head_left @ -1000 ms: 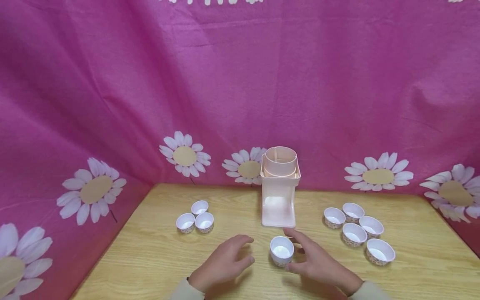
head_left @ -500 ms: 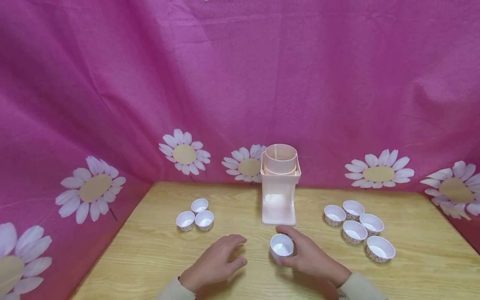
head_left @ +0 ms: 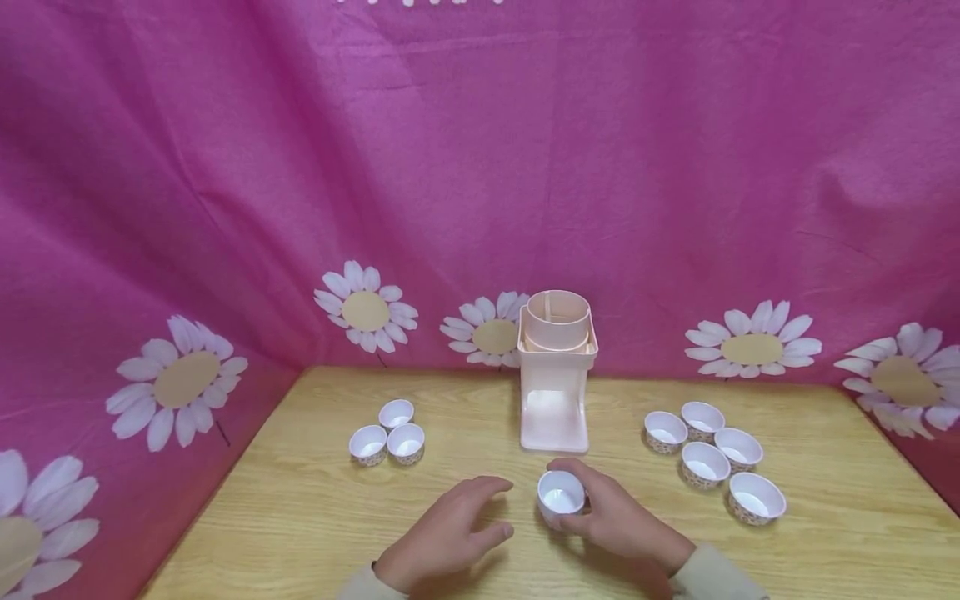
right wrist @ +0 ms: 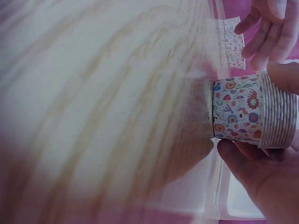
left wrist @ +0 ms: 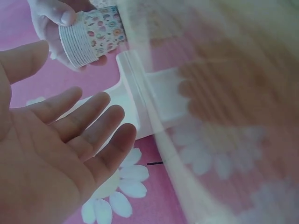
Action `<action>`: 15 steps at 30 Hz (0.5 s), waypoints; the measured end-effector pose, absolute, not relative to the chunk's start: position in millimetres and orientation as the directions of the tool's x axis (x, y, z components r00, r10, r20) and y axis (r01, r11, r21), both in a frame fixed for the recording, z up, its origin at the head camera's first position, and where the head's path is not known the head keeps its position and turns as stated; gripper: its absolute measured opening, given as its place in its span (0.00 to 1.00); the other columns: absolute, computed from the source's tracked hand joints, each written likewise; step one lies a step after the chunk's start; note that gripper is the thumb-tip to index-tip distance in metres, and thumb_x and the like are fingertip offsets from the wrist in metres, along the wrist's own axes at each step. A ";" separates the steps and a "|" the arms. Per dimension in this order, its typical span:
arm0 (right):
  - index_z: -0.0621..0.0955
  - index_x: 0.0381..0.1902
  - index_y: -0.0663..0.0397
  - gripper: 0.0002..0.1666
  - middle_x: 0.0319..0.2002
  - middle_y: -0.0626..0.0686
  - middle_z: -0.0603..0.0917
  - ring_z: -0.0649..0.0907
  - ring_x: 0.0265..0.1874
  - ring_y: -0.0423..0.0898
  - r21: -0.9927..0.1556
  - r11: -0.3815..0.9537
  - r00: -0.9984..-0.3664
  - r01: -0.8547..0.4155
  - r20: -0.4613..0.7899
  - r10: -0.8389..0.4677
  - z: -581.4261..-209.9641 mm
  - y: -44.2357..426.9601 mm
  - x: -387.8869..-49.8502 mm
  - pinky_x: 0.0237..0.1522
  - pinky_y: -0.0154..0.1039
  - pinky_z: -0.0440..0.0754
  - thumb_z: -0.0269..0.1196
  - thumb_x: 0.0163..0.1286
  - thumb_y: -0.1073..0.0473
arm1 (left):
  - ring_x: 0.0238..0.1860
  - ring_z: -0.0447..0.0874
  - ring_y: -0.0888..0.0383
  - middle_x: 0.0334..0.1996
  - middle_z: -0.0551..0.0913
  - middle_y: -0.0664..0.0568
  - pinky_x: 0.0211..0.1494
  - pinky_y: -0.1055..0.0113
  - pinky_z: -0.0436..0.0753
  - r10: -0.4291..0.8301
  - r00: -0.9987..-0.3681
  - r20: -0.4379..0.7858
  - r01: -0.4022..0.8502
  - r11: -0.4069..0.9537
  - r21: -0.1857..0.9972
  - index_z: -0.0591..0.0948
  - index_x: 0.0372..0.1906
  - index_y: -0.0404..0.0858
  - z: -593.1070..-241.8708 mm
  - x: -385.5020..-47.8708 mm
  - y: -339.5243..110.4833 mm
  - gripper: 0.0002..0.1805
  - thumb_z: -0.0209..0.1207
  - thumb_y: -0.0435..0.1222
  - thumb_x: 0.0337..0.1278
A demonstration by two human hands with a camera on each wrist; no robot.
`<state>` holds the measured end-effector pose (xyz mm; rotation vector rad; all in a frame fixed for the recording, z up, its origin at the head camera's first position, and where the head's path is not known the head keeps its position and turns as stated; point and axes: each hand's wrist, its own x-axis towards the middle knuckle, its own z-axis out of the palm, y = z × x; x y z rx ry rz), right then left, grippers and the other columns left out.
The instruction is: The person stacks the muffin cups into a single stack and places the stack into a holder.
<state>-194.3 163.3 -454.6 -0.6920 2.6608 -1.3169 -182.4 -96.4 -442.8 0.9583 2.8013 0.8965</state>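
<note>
A stack of floral-patterned paper baking cups [head_left: 560,495], white inside, stands on the table in front of the pale pink dispenser. My right hand [head_left: 626,515] grips it from the right, with thumb and fingers around its sides. In the right wrist view the nested rims of the cup stack [right wrist: 238,109] show between thumb and fingers, its base at the tabletop. My left hand [head_left: 450,531] is held to the left of the stack, fingers loosely extended and apart from it. The palm of the left hand [left wrist: 46,158] faces the stack in the left wrist view.
The pale pink dispenser [head_left: 553,421] with a round divided top stands at the back against the daisy-print cloth [head_left: 480,167]. Three baking cups [head_left: 406,444] sit together on the left of the wooden table [head_left: 300,517]. Several more cups [head_left: 705,465] are grouped on the right.
The right hand has closed in on the cup stack and now grips it, where a second ago its fingers were spread beside it. The left hand has shifted only slightly.
</note>
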 end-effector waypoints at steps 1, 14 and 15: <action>0.72 0.63 0.60 0.36 0.54 0.56 0.82 0.81 0.49 0.46 -0.773 0.526 -0.894 -0.353 0.114 -0.432 -454.7 163.4 -194.4 0.48 0.32 0.79 0.72 0.58 0.56 | 0.67 0.75 0.50 0.64 0.78 0.49 0.71 0.54 0.73 0.576 -0.807 0.131 0.547 0.643 0.536 0.74 0.65 0.41 -442.1 -182.1 -95.8 0.27 0.58 0.48 0.67; 0.73 0.60 0.60 0.35 0.49 0.55 0.84 0.81 0.46 0.44 -0.777 0.512 -0.895 -0.366 0.143 -0.422 -453.8 163.4 -196.4 0.46 0.32 0.78 0.73 0.58 0.56 | 0.68 0.73 0.51 0.66 0.76 0.50 0.71 0.54 0.72 0.576 -0.816 0.059 0.526 0.695 0.491 0.72 0.68 0.42 -429.2 -181.8 -97.9 0.28 0.57 0.48 0.67; 0.73 0.60 0.60 0.35 0.48 0.55 0.84 0.81 0.45 0.44 -0.777 0.512 -0.896 -0.365 0.144 -0.421 -453.7 163.0 -197.0 0.46 0.32 0.78 0.73 0.58 0.56 | 0.68 0.73 0.51 0.66 0.76 0.50 0.71 0.54 0.72 0.577 -0.814 0.059 0.527 0.694 0.490 0.72 0.68 0.42 -428.6 -181.8 -98.5 0.28 0.57 0.48 0.67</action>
